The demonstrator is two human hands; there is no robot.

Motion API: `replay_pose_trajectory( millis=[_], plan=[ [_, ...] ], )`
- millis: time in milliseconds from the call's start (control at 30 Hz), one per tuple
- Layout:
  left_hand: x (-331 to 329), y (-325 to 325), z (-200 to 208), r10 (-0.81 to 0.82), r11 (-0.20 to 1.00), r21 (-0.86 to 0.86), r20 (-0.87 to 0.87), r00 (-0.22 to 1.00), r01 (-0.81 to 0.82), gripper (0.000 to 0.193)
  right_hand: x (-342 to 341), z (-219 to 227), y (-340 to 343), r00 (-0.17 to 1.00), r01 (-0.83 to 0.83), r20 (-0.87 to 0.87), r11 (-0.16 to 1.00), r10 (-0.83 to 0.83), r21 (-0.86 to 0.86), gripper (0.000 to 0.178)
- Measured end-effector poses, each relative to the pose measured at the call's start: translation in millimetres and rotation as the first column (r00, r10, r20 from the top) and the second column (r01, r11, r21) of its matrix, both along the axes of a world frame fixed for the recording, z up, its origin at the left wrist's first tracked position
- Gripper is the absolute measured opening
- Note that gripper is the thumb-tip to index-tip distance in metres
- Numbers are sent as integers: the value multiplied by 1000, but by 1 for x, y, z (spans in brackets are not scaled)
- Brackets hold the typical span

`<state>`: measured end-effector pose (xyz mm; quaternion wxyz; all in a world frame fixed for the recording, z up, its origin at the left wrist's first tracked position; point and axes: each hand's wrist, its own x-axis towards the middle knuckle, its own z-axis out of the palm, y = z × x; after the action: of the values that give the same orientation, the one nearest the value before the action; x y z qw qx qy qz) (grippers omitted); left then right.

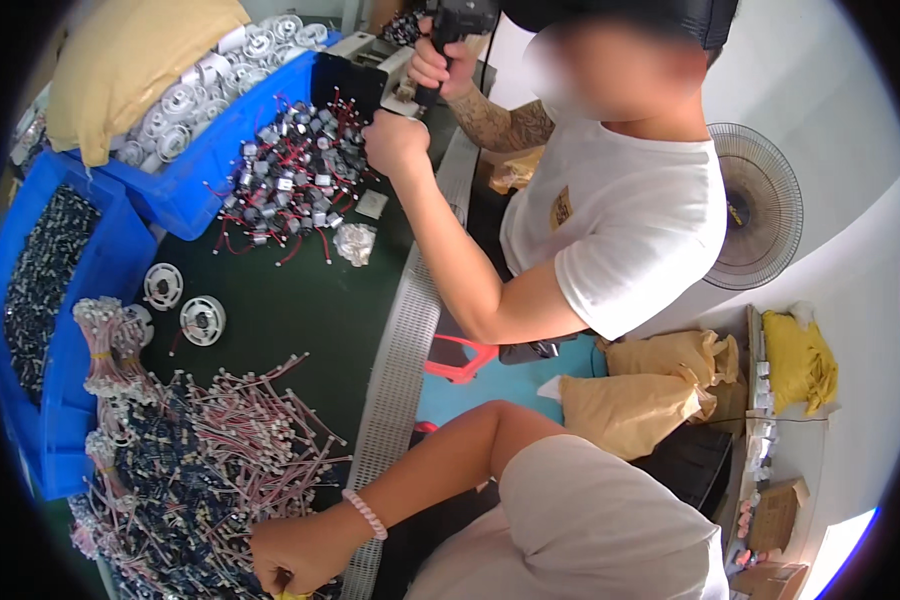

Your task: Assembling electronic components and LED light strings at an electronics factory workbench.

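My right hand (305, 555), with a pink beaded bracelet on the wrist, is at the bottom edge over the near side of a big pile of wired connectors (250, 430). Its fingers are curled closed. A bit of something yellow (292, 596) shows just below them, cut off by the frame edge; what the fingers hold, if anything, is hidden. The pile mixes pink-and-white wire leads with small dark parts (170, 490). Bundled leads (105, 340) stand at its left. My left hand is out of view.
Blue bins (60, 440) line the left, with dark small parts and white round housings (178, 102). Round white pieces (202, 320) and small wired motors (290, 170) lie on the green table (270, 345). A co-worker (620, 210) holds a black pistol-grip tool (460, 22). Paper sacks (630, 410) stand behind.
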<state>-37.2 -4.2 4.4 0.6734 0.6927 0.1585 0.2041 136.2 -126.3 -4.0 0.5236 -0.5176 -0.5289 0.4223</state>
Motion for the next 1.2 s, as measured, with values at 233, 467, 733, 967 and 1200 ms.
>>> replay_pose_trajectory(
  millis=[233, 467, 733, 967, 1200],
  plan=[
    [1, 15, 0, 110, 992, -64, -19, 994, -111, 14, 51, -10, 19, 899, 368, 82, 844, -430, 390, 19],
    [2, 16, 11, 231, 965, -103, -90, 969, -239, 7, 158, -46, 25, 254, 420, 823, 824, -508, 379, 17],
    [15, 8, 6, 324, 921, -186, -124, 938, -343, 25, 165, -28, 10, 279, 509, 691, 713, -667, 482, 27],
    [4, 10, -5, 292, 913, -262, -118, 949, -314, 27, 173, -17, -14, 73, 614, 689, 577, -721, 539, 33],
    [12, 5, -4, 268, 882, -376, -99, 958, -285, 29, 174, -29, -2, 7, 703, 546, 392, -838, 593, 35]
  ],
)
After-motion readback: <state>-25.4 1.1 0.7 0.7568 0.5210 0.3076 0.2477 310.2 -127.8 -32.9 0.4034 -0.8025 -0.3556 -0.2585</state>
